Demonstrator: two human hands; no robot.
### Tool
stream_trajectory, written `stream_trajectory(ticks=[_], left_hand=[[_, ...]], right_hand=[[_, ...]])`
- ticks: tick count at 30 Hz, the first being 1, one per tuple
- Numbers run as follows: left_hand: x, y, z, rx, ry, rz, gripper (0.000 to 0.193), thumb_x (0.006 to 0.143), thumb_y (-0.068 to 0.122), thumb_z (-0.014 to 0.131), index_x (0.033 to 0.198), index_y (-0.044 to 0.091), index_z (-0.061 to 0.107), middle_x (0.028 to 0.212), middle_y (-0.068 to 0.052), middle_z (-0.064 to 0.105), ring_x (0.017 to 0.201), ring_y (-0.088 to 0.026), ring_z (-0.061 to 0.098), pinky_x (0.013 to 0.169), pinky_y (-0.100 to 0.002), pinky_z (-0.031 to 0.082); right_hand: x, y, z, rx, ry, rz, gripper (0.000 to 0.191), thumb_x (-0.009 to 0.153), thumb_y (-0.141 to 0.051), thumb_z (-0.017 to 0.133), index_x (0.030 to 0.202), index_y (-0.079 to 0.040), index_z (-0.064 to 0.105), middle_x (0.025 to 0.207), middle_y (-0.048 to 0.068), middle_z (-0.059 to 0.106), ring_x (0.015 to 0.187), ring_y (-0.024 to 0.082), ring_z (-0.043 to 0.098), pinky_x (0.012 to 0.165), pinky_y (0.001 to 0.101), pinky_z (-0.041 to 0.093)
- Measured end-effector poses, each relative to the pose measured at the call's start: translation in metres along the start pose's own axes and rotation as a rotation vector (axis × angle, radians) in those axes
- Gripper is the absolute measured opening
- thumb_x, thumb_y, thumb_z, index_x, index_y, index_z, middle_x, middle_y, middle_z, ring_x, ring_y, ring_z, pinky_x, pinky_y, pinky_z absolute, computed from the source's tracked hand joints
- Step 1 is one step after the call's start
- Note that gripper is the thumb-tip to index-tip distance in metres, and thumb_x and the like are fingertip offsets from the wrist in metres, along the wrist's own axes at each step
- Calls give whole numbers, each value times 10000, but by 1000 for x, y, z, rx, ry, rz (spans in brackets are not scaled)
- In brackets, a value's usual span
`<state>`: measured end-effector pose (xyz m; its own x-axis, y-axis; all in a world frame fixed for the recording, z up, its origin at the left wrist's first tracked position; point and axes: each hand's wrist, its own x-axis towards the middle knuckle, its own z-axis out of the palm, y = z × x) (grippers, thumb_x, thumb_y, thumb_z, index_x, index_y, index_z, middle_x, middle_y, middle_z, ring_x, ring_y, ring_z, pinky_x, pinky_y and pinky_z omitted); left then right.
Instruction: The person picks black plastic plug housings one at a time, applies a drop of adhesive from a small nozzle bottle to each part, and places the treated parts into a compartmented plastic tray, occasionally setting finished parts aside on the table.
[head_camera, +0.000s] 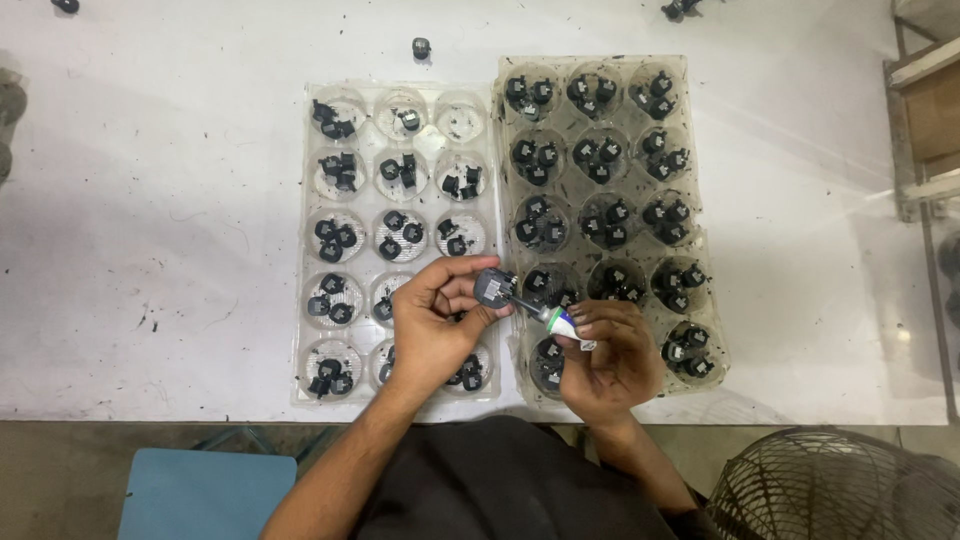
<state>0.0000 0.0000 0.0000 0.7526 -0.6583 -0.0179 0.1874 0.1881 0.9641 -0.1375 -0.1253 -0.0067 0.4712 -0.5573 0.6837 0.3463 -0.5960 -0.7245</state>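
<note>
Over the trays: both hands meet above two clear trays (400, 240) of black parts.
Left hand (430, 320): pinches a small black part (494, 286).
Right hand (610, 350): grips a small tube (555, 318), tip touching that part.

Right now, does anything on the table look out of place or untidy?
Yes: one small black part lies loose on the white table above the left tray, outside any cup. The table shows dark smudges.

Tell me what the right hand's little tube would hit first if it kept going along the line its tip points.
The right hand aims the small tube up and left; its tip already seems to meet the small black part pinched in the left hand, though depth is hard to judge.
</note>
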Motion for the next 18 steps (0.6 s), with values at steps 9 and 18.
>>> stream_trajectory(ticks=[9, 18], left_hand=[[7, -4, -3, -10, -84, -71, 445, 842, -191, 715, 1262, -64, 646, 978, -112, 757, 899, -117, 747, 827, -244, 652], [8, -9, -1, -72, -93, -95, 455, 844, -199, 714, 1272, -66, 636, 971, -107, 758, 894, -105, 739, 815, -231, 639]], right_hand=[[9, 3, 0, -231, -42, -94, 328, 769, 121, 780, 991, -33, 596, 913, 74, 677, 906, 245, 726, 758, 330, 617], [12, -5, -3, -336, -73, -67, 287, 779, 130, 753, 957, -37, 602, 892, 88, 679, 881, 245, 727, 714, 314, 605]])
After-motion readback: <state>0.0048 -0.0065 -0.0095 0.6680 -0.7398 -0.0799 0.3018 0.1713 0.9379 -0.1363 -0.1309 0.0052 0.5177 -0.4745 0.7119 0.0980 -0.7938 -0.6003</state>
